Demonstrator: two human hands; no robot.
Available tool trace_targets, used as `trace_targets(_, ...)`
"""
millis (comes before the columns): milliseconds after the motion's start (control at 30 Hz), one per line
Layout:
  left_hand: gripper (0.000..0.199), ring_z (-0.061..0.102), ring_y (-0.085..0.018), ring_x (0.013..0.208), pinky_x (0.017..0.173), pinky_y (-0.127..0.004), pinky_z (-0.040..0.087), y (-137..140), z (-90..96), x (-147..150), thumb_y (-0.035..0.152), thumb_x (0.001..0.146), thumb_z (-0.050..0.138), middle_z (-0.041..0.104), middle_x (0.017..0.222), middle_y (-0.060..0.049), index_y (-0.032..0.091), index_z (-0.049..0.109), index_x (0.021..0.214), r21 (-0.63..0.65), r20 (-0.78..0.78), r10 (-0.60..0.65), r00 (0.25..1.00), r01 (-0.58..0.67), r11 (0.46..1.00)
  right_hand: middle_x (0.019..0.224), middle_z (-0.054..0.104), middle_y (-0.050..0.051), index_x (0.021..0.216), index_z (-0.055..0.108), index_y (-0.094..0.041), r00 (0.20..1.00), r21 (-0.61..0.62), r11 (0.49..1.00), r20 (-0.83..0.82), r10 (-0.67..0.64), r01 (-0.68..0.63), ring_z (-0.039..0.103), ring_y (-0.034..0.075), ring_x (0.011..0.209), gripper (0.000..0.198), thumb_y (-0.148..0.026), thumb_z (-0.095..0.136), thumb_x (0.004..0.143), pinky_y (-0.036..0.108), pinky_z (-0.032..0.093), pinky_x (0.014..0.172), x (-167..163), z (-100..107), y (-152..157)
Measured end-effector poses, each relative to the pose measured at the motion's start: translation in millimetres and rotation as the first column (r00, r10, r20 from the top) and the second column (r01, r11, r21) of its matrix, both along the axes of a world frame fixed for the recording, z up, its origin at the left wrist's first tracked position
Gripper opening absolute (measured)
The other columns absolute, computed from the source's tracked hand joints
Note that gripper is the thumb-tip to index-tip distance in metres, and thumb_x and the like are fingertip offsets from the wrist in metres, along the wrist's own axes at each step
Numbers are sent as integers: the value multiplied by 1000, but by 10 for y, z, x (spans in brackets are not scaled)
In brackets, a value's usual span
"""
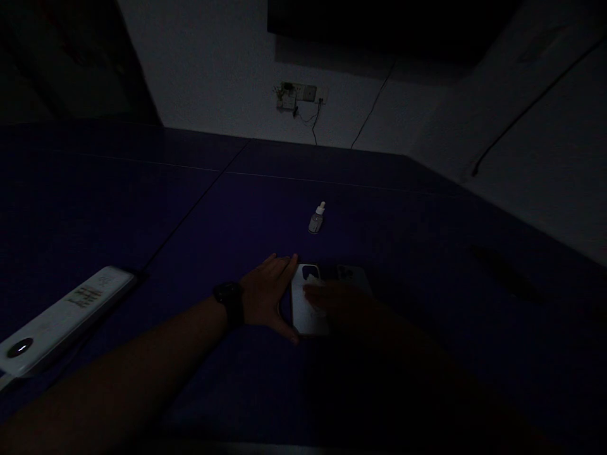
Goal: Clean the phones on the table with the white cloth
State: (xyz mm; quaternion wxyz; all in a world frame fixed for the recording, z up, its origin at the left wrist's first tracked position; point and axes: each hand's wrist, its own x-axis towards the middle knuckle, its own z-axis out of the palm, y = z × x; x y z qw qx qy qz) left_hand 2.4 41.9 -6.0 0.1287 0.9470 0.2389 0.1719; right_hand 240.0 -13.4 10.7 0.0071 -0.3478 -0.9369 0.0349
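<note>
A light-coloured phone case (308, 322) lies flat on the dark blue-purple table, its camera cutout at the far end. My left hand (265, 291), a black watch on the wrist, holds the case's left side between spread thumb and forefinger, at the near and far corners. Over the case, my right hand (339, 300) presses a small white wad (313, 281), which looks like tissue or cloth; deep shadow hides most of these fingers. Partly covered by that hand, a phone (361, 278) with camera lenses lies to the right. Beyond stands a small dropper bottle (315, 221) with a white top.
A long white power strip or similar device (71, 316) lies at the left, with a cord (190, 212) running from its far end. Wall sockets (298, 93) with cables are behind the table (227, 208). A dark flat object (507, 275) lies at the right. The room is very dim.
</note>
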Motion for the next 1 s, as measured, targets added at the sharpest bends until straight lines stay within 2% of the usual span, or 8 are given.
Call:
trace_targets(100,147,40,-50,140,116,-70,26,0,-9,-3,95,55,62,36,153,-33,7,5,158,9,11,-1,1000,1,1000,136,64,19,137,57,-10,998,68,996,-2,-62,62,65,27,119,44,-10,55,93,40,55,99,-49,-62,-20)
trace_targets(300,148,42,-49,139,116,-69,27,-1,-5,-1,97,55,60,38,152,-33,9,1,158,16,-6,3,1000,-3,1000,134,67,13,135,61,-18,993,-10,995,-63,97,-98,67,23,117,40,-13,55,95,41,53,100,30,-169,-55)
trace_targets(500,148,42,-49,138,116,-69,26,3,-9,2,98,55,58,39,151,-33,8,3,158,19,-3,-3,1000,3,1000,145,57,20,142,54,-11,998,78,997,-55,14,-9,59,27,129,47,-13,53,95,44,50,106,12,-105,-29)
trace_targets(633,149,42,-49,139,116,-69,27,3,-5,1,99,53,58,39,151,-33,7,3,158,18,-6,1,1000,-1,1000,138,64,14,136,60,-16,994,-13,998,-93,52,-53,60,25,128,43,-13,53,94,44,48,109,27,-45,-32)
trace_targets(700,149,42,-50,139,116,-70,26,1,-2,0,98,53,59,38,151,-34,7,4,158,15,-7,4,1000,-4,1000,135,66,14,133,63,-15,992,-21,1000,-129,-10,8,61,25,126,42,-11,50,94,43,49,107,71,-24,-11)
trace_targets(800,149,42,-50,139,116,-70,26,3,0,-2,98,54,60,38,151,-35,6,5,158,17,-20,0,1000,0,1000,135,66,16,132,64,-12,984,41,994,-155,-91,99,62,24,126,41,-10,49,93,41,51,106,62,-51,34)
trace_targets(900,149,41,-50,140,116,-70,26,8,-3,-1,98,54,59,37,151,-35,5,3,157,22,-35,-3,999,3,1000,137,64,16,132,63,-12,993,66,997,-114,-41,49,61,26,127,41,-13,55,92,42,50,108,-51,-116,51)
trace_targets(1000,150,42,-49,139,115,-70,28,9,-7,0,98,54,59,39,150,-34,7,1,158,30,-21,-2,1000,2,1000,134,65,19,134,60,-9,996,9,998,-64,61,-61,63,28,123,43,-17,58,92,45,51,105,-95,-124,24)
